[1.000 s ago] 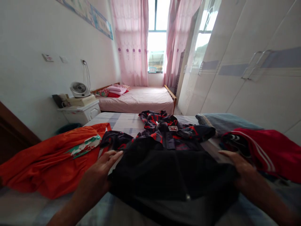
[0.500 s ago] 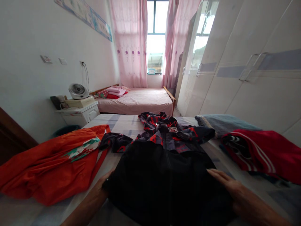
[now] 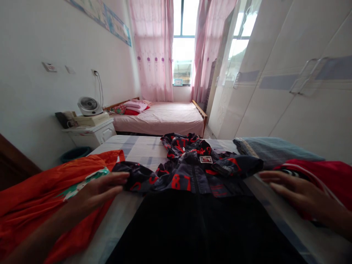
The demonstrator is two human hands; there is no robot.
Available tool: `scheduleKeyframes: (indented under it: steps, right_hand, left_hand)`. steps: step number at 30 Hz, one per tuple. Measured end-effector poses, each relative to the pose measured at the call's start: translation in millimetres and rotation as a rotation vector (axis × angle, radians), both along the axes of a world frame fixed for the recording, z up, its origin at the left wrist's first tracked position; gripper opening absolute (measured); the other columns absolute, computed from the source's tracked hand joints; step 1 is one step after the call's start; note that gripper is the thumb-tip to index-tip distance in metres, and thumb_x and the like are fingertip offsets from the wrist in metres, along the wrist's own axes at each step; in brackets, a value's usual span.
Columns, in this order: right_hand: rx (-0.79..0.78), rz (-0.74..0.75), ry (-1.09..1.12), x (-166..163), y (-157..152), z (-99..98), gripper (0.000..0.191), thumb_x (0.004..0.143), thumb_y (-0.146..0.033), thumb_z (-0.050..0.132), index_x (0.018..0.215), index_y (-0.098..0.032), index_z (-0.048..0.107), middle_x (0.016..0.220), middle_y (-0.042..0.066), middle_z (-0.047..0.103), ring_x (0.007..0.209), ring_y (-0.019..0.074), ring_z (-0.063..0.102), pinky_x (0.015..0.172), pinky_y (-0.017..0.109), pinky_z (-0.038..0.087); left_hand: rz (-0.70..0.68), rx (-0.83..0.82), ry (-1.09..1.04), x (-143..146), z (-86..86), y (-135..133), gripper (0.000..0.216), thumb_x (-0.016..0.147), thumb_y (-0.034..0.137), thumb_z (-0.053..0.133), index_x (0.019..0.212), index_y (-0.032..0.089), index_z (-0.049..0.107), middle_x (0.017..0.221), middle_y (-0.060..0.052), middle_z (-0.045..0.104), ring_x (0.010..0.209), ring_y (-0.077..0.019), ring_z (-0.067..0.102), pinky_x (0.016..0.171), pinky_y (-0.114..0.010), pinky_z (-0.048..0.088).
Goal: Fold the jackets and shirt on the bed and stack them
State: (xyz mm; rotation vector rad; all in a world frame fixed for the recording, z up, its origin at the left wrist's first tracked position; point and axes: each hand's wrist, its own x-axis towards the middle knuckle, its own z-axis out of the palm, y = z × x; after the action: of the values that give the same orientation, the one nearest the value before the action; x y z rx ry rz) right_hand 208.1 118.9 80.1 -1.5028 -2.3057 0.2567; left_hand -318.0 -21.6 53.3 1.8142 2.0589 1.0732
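A black zip jacket (image 3: 189,220) lies spread on the bed in front of me, its hood, shoulders and sleeves patterned in dark purple and red. My left hand (image 3: 106,189), fingers stretched out, hovers by the end of its left sleeve (image 3: 134,176). On the other side my right hand (image 3: 294,187) is held near the cuff of the right sleeve (image 3: 239,165), fingers extended and apart. Neither hand holds anything. Under my left forearm lies an orange garment (image 3: 90,172) with a green and white print. A red garment (image 3: 308,168) with white stripes is partly behind my right hand.
Folded blue-grey jeans (image 3: 277,148) lie at the far right of the checked bed sheet (image 3: 137,146). Beyond stand a second bed (image 3: 170,119) with pink bedding, a white nightstand (image 3: 96,134) with a fan (image 3: 89,106), and a white wardrobe (image 3: 275,102) along the right.
Both hands have let go of the jacket's lower sides and moved up and outward toward the sleeve ends. The jacket's body now lies flatter and reaches closer to me.
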Motion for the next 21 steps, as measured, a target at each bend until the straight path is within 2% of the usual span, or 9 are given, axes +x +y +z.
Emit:
scheduleKeyframes:
  steps: [1,3,6,8,10,13,16,19,21]
  right_hand:
    - [0.05,-0.047,0.02,-15,22,10.8,0.039,0.082,-0.038,0.044,0.114,-0.026,0.063,0.117,0.006,0.064,0.104,0.0259,0.061,0.086,0.034,0.049]
    - [0.102,-0.09,-0.018,-47,64,20.4,0.043,0.082,-0.032,0.041,0.119,-0.019,0.058,0.12,0.01,0.062,0.104,0.0283,0.06,0.09,0.04,0.046]
    - [0.111,-0.082,-0.163,-83,117,6.4,0.045,0.086,-0.026,0.038,0.125,-0.011,0.053,0.13,0.013,0.054,0.119,0.0244,0.05,0.101,0.034,0.037]
    - [0.077,-0.094,-0.222,-96,142,-13.3,0.044,0.087,-0.024,0.038,0.127,-0.009,0.051,0.132,0.014,0.053,0.122,0.022,0.047,0.102,0.03,0.035]
    - [0.042,-0.136,-0.245,-102,158,-33.4,0.043,0.087,-0.025,0.039,0.125,-0.009,0.053,0.13,0.016,0.054,0.12,0.0234,0.049,0.098,0.033,0.037]
    - [0.014,-0.217,-0.284,-102,168,-54.3,0.038,0.085,-0.028,0.043,0.115,-0.01,0.059,0.121,0.018,0.059,0.113,0.0277,0.054,0.088,0.038,0.042]
    - [0.007,-0.259,-0.302,-97,170,-58.1,0.031,0.086,-0.028,0.041,0.098,-0.014,0.065,0.105,0.016,0.067,0.102,0.0272,0.06,0.079,0.036,0.042]
    - [0.008,-0.259,-0.285,-89,174,-50.0,0.034,0.089,-0.028,0.033,0.095,-0.021,0.066,0.097,0.01,0.07,0.096,0.0234,0.063,0.075,0.033,0.04]
    - [0.013,-0.259,-0.273,-85,178,-44.8,0.037,0.09,-0.031,0.031,0.1,-0.022,0.065,0.101,0.009,0.069,0.097,0.0229,0.062,0.074,0.032,0.04]
  left_hand:
    - [-0.071,-0.04,0.124,-4,9.7,25,0.048,0.078,0.055,0.05,0.111,0.023,0.064,0.117,-0.005,0.064,0.109,-0.0249,0.058,0.09,-0.033,0.047]
    - [-0.07,-0.073,0.387,-6,18.4,70,0.05,0.083,0.049,0.045,0.118,0.016,0.06,0.131,-0.011,0.053,0.123,-0.0267,0.046,0.104,-0.037,0.034]
    - [-0.078,-0.251,0.597,8,8.3,117,0.048,0.088,0.043,0.04,0.12,0.013,0.058,0.127,-0.015,0.055,0.121,-0.0262,0.048,0.102,-0.036,0.034]
    - [-0.071,-0.315,0.62,23,-4.9,134,0.043,0.089,0.043,0.041,0.117,0.016,0.059,0.116,-0.014,0.062,0.109,-0.0256,0.057,0.093,-0.035,0.042]
    - [-0.054,-0.325,0.629,38,-16.4,142,0.037,0.087,0.041,0.045,0.112,0.019,0.061,0.109,-0.012,0.065,0.099,-0.0252,0.062,0.083,-0.034,0.045]
    - [-0.042,-0.346,0.64,53,-21.5,147,0.023,0.085,0.032,0.048,0.095,0.021,0.064,0.093,-0.01,0.068,0.087,-0.0238,0.065,0.072,-0.031,0.045]
    - [-0.011,-0.348,0.632,45,-4.0,151,0.015,0.082,0.024,0.048,0.083,0.021,0.063,0.076,-0.005,0.068,0.077,-0.0213,0.065,0.066,-0.027,0.043]
    - [0.089,-0.291,0.608,18,30.4,158,0.018,0.083,0.025,0.044,0.09,0.021,0.06,0.081,-0.006,0.068,0.081,-0.0212,0.064,0.066,-0.027,0.04]
    - [0.135,-0.262,0.584,3,48.1,165,0.024,0.088,0.031,0.038,0.095,0.021,0.059,0.086,-0.007,0.068,0.084,-0.0217,0.063,0.067,-0.027,0.04]
